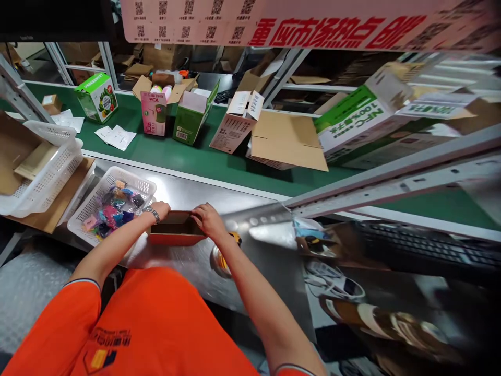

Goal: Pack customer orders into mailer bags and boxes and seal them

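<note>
An open cardboard box point(178, 239) sits on the metal worktop point(258, 271), close to my body, its top opening facing up. My left hand point(159, 210) grips its left end, and a metal-band watch circles that wrist. At the opposite end, the fingers of my right hand point(209, 219) are bent over the upper edge. Just left of the box stands a white perforated basket point(84, 211) holding several small bagged items in mixed colours. A tape roll in a yellow dispenser point(221, 261) is partly hidden behind my right forearm.
Beyond the worktop runs a green conveyor belt point(188, 162) carrying several cartons, including a green box point(97, 98) and a pink box point(153, 114). A white crate point(50, 177) stands far left. A metal frame post point(391, 177) crosses on the right, near a black keyboard point(422, 248).
</note>
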Demonstrator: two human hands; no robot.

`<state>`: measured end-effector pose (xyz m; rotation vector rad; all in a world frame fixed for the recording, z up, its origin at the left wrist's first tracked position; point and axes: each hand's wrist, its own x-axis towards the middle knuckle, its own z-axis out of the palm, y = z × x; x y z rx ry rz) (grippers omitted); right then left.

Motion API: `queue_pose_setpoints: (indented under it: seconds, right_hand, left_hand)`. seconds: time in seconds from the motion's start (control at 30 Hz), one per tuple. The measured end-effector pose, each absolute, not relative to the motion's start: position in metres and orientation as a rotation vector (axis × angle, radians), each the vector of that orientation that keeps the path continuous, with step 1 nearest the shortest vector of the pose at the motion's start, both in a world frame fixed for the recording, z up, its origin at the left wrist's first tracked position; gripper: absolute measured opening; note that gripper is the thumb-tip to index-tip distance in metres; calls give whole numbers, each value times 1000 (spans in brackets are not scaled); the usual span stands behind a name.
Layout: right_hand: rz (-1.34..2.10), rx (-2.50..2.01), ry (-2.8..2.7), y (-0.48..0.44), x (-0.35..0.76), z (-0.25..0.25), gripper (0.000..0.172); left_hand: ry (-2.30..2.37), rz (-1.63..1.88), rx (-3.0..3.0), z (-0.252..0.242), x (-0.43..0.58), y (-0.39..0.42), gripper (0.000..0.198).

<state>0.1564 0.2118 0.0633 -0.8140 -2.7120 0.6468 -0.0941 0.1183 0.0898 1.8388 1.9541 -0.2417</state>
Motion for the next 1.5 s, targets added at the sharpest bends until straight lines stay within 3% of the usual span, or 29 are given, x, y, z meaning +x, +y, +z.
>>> queue_pose_setpoints:
  seconds: [0.1,0.23,0.47,0.77,0.93,1.2,1.37,1.5]
  right_hand:
    - [614,-885,-2761,214,149,67,19]
    - [603,-805,-2908,209,149,71,27]
    - [524,-523,-3194,193,157,77,13]
    - [626,-774,-3066,185,157,67,16]
    - [583,-882,-3047,186,150,70,44]
    - [472,-864,-3191,180,141,91,36]
    - [390,-880,-3211,170,139,98,48]
    - [283,-997,-3279,167,127,102,44]
  left_hand:
    - [1910,-319,1835,89,-94,122,27]
    - [1894,-365,1852,83,-79,106,36]
    - [1998,-320,1962,64,-48,62,59]
    - [1957,-302,1945,56,-61,71,44]
    - [1976,-324,1933,59,-61,74,45]
    - [1986,-299,1928,69,-59,72,45]
    - [1962,-302,1905,72,-61,74,41]
    - [1945,-271,1875,71,-68,82,40]
